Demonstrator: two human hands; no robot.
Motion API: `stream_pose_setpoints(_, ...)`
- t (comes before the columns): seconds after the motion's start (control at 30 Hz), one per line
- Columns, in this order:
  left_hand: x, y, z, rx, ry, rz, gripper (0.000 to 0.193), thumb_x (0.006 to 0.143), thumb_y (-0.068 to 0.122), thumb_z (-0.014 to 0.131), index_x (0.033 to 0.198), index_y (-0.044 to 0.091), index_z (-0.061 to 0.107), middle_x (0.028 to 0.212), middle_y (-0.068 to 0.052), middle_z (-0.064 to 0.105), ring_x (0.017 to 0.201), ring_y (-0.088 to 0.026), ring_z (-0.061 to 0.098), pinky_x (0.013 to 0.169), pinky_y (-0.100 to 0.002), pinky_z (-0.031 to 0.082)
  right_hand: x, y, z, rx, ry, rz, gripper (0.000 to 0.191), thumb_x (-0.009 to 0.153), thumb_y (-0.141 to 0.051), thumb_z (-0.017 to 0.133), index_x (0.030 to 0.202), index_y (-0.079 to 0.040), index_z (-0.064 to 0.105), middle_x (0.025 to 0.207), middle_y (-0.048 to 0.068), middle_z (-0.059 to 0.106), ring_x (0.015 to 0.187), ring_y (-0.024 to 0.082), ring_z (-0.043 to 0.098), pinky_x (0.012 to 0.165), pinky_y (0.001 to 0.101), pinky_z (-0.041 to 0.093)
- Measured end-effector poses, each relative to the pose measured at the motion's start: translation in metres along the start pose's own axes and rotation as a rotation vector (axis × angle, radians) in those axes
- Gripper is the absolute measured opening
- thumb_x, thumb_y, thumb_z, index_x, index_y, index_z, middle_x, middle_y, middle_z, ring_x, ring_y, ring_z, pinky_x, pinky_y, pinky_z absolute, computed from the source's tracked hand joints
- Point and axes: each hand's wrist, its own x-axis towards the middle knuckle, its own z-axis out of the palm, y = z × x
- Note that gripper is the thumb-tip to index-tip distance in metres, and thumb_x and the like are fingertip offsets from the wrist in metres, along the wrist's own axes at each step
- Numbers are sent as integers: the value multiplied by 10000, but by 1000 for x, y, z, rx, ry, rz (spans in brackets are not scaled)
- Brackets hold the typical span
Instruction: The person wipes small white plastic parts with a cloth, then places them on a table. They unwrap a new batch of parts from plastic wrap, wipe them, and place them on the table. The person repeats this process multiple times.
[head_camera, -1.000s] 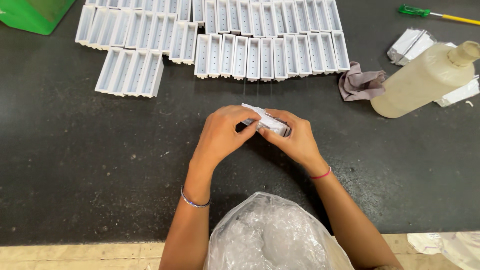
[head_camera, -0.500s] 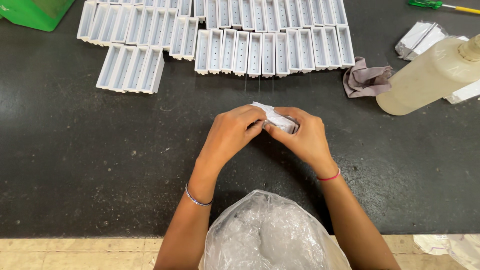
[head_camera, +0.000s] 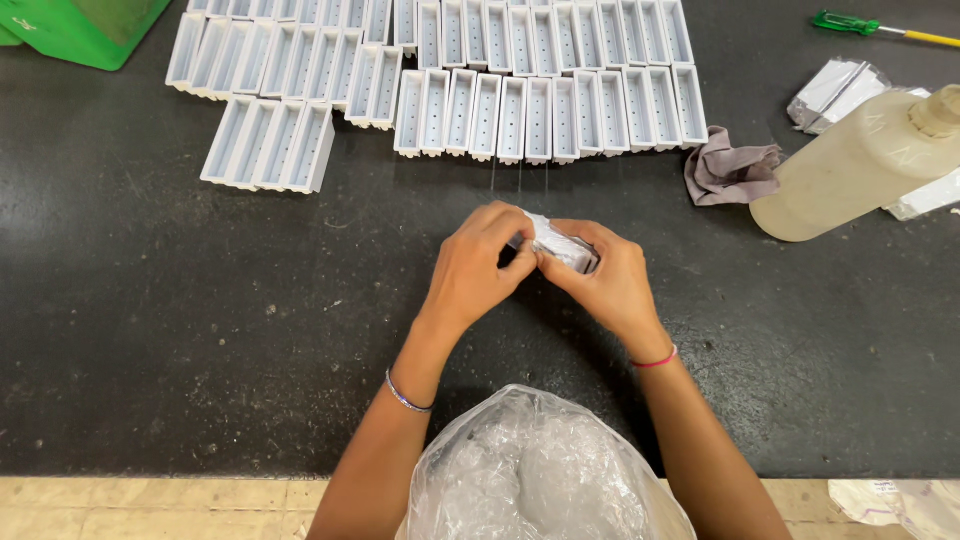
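I see my left hand (head_camera: 478, 265) and right hand (head_camera: 608, 282) pressed together, both pinching a small white casing (head_camera: 557, 243) just below the rows of white trays (head_camera: 520, 100) on the dark bench (head_camera: 200, 320); a clear plastic bag (head_camera: 540, 470) sits nearest me, farthest from those trays

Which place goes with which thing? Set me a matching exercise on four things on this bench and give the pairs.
Things:
1. green-handled screwdriver
2. crumpled grey cloth
3. clear plastic bag
4. small white part

Places:
A. between both hands
B. far right corner of the dark table
C. near edge, between the forearms
D. beside the pale plastic bottle

Pairs: 1-B, 2-D, 3-C, 4-A
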Motion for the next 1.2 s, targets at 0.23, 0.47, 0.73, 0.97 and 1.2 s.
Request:
stream_pose_setpoints(0.23, 6, -41, 15, -911, 336, -767, 340, 945, 218, 687, 1223, 97, 532, 1135, -79, 641, 998, -191, 682, 834, -356, 606, -6, -5, 8, -15, 137, -347, 613, 795, -181, 842, 1343, -38, 607, 1396, 165, 621, 1268, 307, 644, 1046, 389, 524)
stream_pose_setpoints(0.47, -2, -53, 16, -1000, 174, -792, 598, 858, 175, 782, 1357, 8, 497, 1168, -120, 684, 977, -163, 680, 725, -310, 571, -10, -12, 28, -81, 77, -467, 824, 736, -208, 893, 1446, -52, 505, 1482, 175, 473, 1358, 384, 520, 1102, 435, 483)
stream_pose_setpoints(0.73, 2, -48, 11, -959, 108, -471, 496, 899, 27, 767, 1361, -21, 592, 1234, -111, 704, 1104, -144, 673, 943, -274, 563, -3, 2, 17, 171, 131, -272, 595, 910, -157, 792, 1435, -49, 533, 1456, 137, 518, 1278, 253, 604, 1034, 378, 536)
stream_pose_setpoints(0.97, 3, -14, 3, -657, -70, -402, 417, 862, 34, 781, 1264, 70, 677, 1130, -50, 752, 1025, -120, 702, 889, -281, 574, 2, 9, 2, 372, 215, -257, 438, 966, -76, 746, 1375, -30, 598, 1367, 97, 590, 1208, 185, 613, 1000, 316, 553)
stream_pose_setpoints(1.2, 5, 7, 1, -487, -119, -320, 348, 849, 20, 773, 1187, 77, 713, 1084, -38, 771, 996, -130, 712, 900, -286, 572, -2, 11, -3, 323, 187, -163, 119, 962, -47, 726, 1072, -4, 740, 1058, 39, 664, 932, 104, 655, 820, 256, 547)
